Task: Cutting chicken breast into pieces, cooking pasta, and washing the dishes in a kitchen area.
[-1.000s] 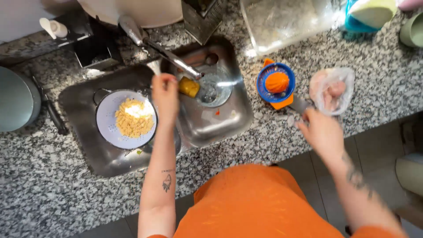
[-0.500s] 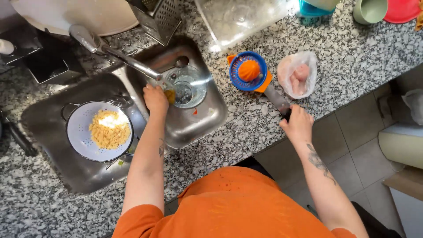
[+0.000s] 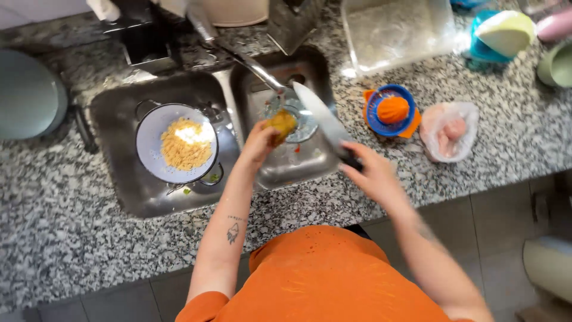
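While my left hand (image 3: pixel 257 145) closes its fingers around a yellow sponge (image 3: pixel 281 123), I hold it over the small right basin of the steel sink (image 3: pixel 128 197), just below the faucet spout (image 3: pixel 253 65). My right hand (image 3: pixel 370 174) wraps around the dark handle of a kitchen knife (image 3: pixel 322 119), whose broad blade slants up and left over the same basin, its tip near the spout. The sponge sits just left of the blade; I cannot tell whether they touch. In the larger left basin a white colander (image 3: pixel 149 155) holds small yellow pasta (image 3: pixel 183 144). On the speckled granite desk (image 3: pixel 71 226), right of the sink, a blue and orange citrus juicer (image 3: pixel 391 111) stands beside a clear plastic bag (image 3: pixel 450 131) with pale pink pieces inside. Farther back lies a clear rectangular container (image 3: pixel 396 33).
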